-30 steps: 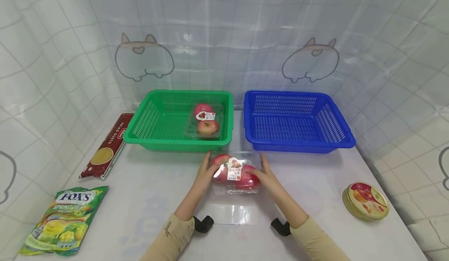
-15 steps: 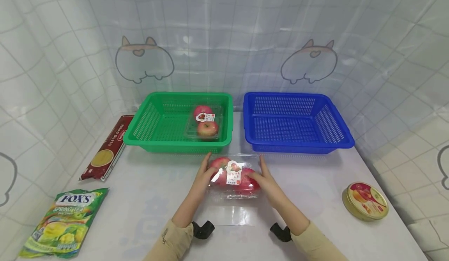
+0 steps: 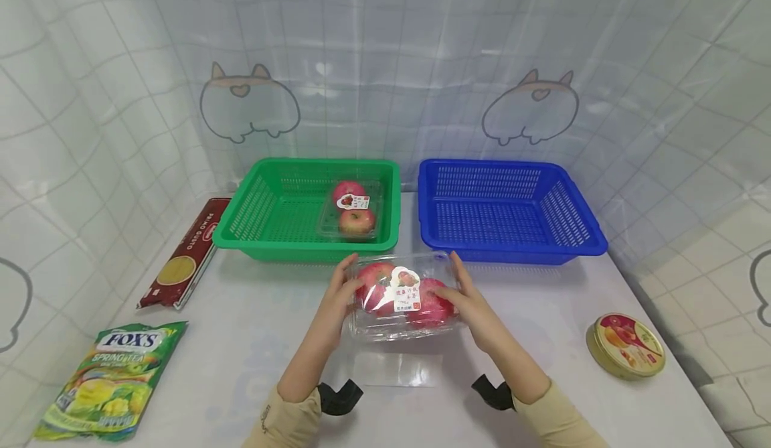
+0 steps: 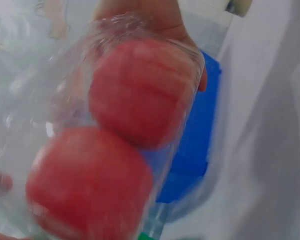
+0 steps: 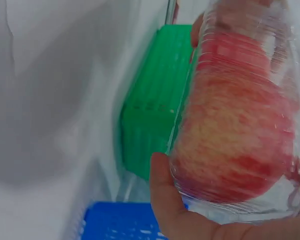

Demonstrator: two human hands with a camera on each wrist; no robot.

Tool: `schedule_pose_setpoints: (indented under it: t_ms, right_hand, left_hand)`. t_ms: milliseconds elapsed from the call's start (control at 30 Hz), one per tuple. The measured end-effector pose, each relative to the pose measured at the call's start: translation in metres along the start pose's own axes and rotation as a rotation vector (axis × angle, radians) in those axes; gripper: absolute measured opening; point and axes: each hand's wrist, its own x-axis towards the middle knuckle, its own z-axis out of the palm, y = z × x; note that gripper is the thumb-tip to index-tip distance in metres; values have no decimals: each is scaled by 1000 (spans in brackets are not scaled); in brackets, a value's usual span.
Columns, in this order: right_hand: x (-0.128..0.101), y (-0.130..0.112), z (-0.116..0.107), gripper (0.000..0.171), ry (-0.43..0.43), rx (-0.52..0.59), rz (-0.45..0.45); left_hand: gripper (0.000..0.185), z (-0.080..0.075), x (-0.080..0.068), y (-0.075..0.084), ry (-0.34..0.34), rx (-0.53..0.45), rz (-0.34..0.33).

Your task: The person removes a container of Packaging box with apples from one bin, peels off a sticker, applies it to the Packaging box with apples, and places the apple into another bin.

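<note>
Between both hands is a clear plastic box of apples [image 3: 406, 290] with a white label on top. My left hand [image 3: 331, 307] grips its left end, thumb over the lid. On the right end my right hand [image 3: 478, 311] holds it the same way, its fingers curled at the far corner. The box tilts slightly, its right end a bit higher in the head view. Two red apples [image 4: 140, 92] show through the plastic in the left wrist view. The right wrist view shows an apple [image 5: 235, 140] close to the right hand's fingers.
Behind the hands stand a green basket [image 3: 307, 250] with another apple box [image 3: 355, 220] in it and a blue basket [image 3: 512, 255]. A red spaghetti packet [image 3: 187, 254] and a green candy bag [image 3: 111, 381] lie left. A round tin [image 3: 626, 345] is at right. A clear sheet [image 3: 397, 369] lies in front.
Both hands have lifted the apple box a little and turned it slightly, so its right end now sits higher in the head view. The baskets and other goods stay put.
</note>
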Motion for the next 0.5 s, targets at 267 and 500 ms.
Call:
schedule_pose_setpoints:
  t_ms: [267, 500]
  right_hand:
    - [11, -14, -18, 78, 73, 64, -49]
    - [22, -28, -26, 80, 158, 149, -93]
  left_hand:
    - [62, -6, -1, 10, -78, -86, -49]
    - [64, -2, -6, 15, -155, -181, -71]
